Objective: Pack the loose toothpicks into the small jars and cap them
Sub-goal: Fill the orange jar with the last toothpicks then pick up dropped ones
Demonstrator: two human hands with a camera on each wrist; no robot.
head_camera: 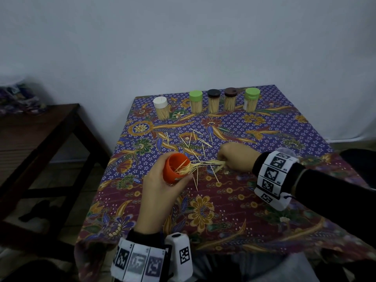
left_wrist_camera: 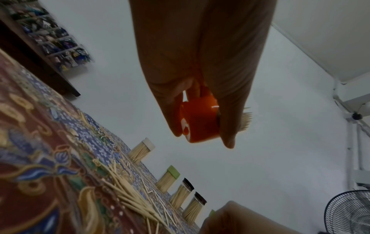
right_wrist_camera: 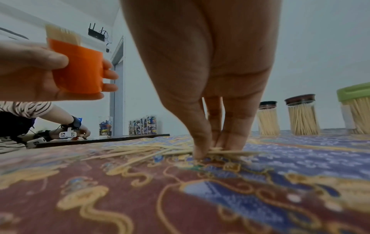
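Observation:
My left hand (head_camera: 162, 186) grips an orange jar (head_camera: 175, 167) above the patterned cloth, its mouth tilted to the right with toothpicks sticking out. The same orange jar (left_wrist_camera: 200, 121) (right_wrist_camera: 77, 69) shows in both wrist views, fingers curled round it. My right hand (head_camera: 234, 157) reaches down to the cloth and pinches a bundle of loose toothpicks (head_camera: 215, 162) (right_wrist_camera: 218, 152) between its fingertips. More loose toothpicks (head_camera: 193, 141) lie scattered behind and between the hands.
Several capped jars full of toothpicks stand in a row at the back: white cap (head_camera: 161, 108), green cap (head_camera: 196, 101), dark caps (head_camera: 213, 100) (head_camera: 230, 98), green cap (head_camera: 251, 99). A dark wooden bench (head_camera: 36, 129) stands left of the table (head_camera: 295, 129). Another person (right_wrist_camera: 30, 126) works in the background.

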